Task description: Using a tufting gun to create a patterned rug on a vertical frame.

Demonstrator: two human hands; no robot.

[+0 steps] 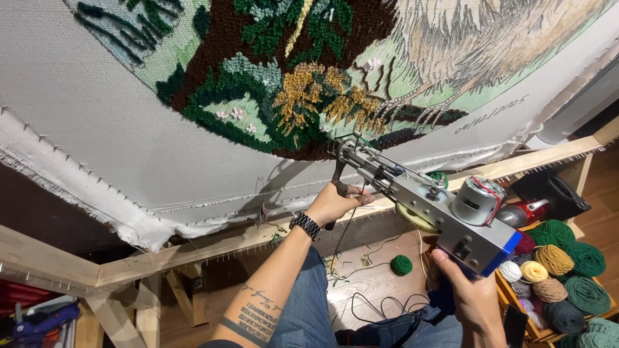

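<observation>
Tool: tufting gun, metal body with a blue rear end and a round motor on top, held up against the stretched backing cloth.
Long axis: runs from lower right (rear grip) to upper left (needle tip), tilted upward toward the cloth.
Tip position: the needle end meets the cloth at the lower rim of the tufted picture, in the dark brown pile just below the yellow patch.
Left hand: closed around the black front handle, just behind the tip; it is the hand nearer the cloth. A watch sits on the wrist.
Right hand: wrapped around the rear grip beneath the blue end, fingers curled shut; whether a trigger is pressed cannot be told.
Direction from hands: the working point lies up and to the left of both hands, in line with the gun's axis.
Frame: wooden frame rail passes beneath the cloth edge, below the left forearm.
Surroundings: yarn balls in green, ochre and grey lie in a crate at the lower right; one green ball lies on the floor.
</observation>
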